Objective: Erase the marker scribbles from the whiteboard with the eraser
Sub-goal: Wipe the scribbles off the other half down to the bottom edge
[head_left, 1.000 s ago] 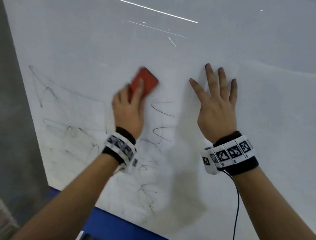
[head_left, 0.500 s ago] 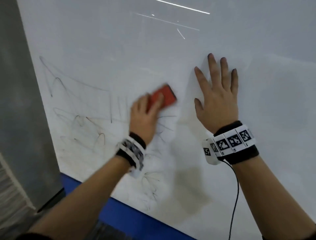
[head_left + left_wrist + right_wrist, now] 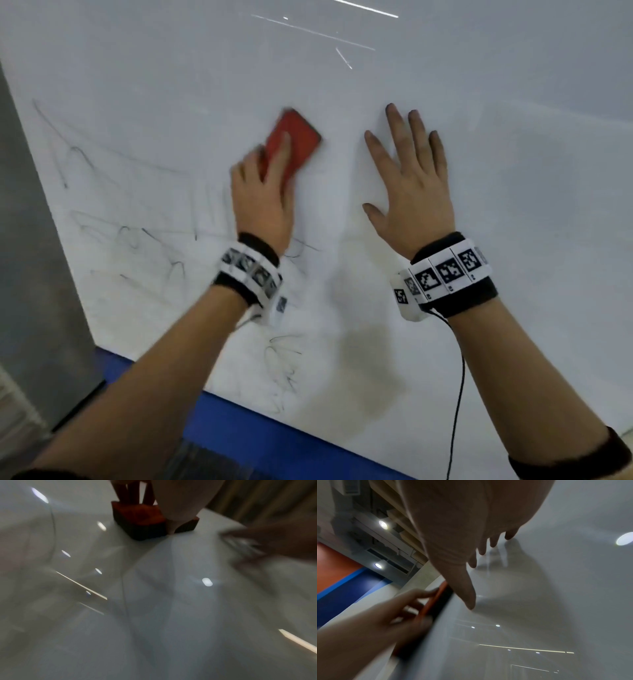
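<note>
A white whiteboard (image 3: 513,171) fills the head view, with thin dark marker scribbles (image 3: 137,240) on its left and lower middle part. My left hand (image 3: 263,192) grips a red eraser (image 3: 296,144) with a dark felt underside and presses it flat on the board, just above the scribbles. In the left wrist view the eraser (image 3: 142,519) sits at the top under my fingers. My right hand (image 3: 411,192) lies flat on the board to the right of the eraser, fingers spread and straight. The right wrist view shows the eraser (image 3: 435,605) edge-on beside my thumb.
A blue frame (image 3: 246,435) runs along the board's bottom edge. A grey wall or column (image 3: 30,308) stands left of the board. A black cable (image 3: 457,394) hangs from my right wristband. The board's right half bears no marks.
My left hand swept the eraser down and right half a second ago, then back up and left to where it is now. The right hand stayed flat on the board.
</note>
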